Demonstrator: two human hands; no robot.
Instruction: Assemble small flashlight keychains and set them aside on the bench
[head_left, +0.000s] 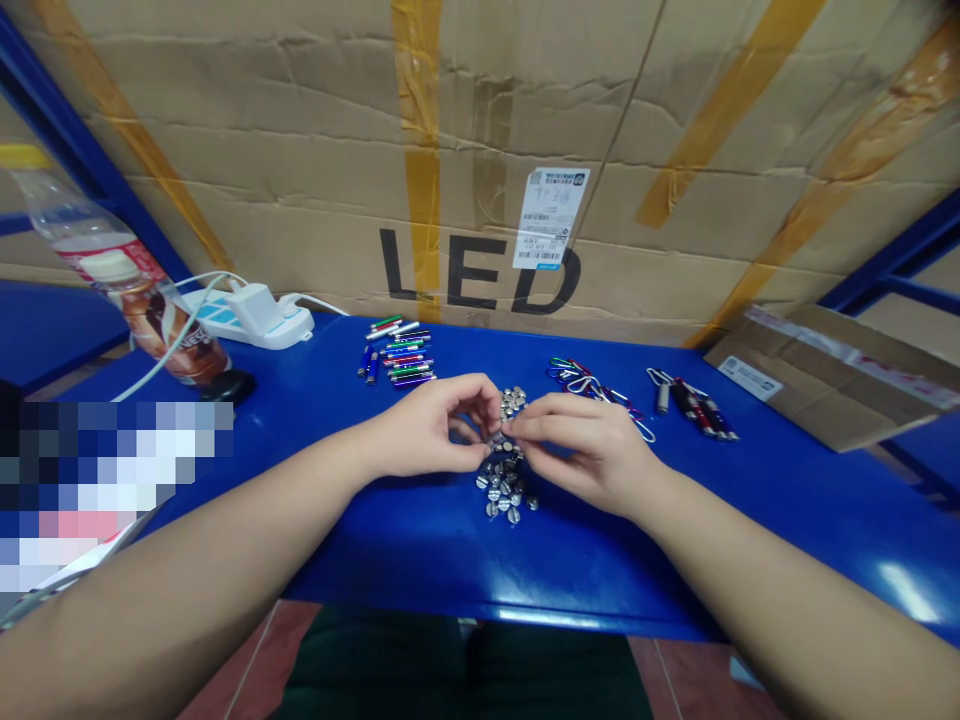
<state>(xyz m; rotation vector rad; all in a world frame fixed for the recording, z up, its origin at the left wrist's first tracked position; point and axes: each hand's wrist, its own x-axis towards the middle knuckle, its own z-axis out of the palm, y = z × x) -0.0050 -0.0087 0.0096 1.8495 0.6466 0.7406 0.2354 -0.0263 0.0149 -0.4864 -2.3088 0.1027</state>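
My left hand (439, 425) and my right hand (581, 445) meet over the middle of the blue table, fingertips almost touching. Both are closed in a pinch; whatever small piece sits between the fingers is too hidden to name. Just below them lies a heap of small silvery slotted caps (504, 490). Behind the fingertips is a pile of small round silver button cells (513, 400). Several colourful metal tubes (409, 355) lie beyond my left hand. Past my right hand is a tangle of coloured carabiner clips (589, 380).
Finished-looking tubes with clips (701, 408) lie at the right, near a small cardboard box (832, 375). A power strip (262, 320) with cables and a drink bottle (165, 320) stand at the left. A large carton (315, 180) walls off the back of the blue table (420, 560).
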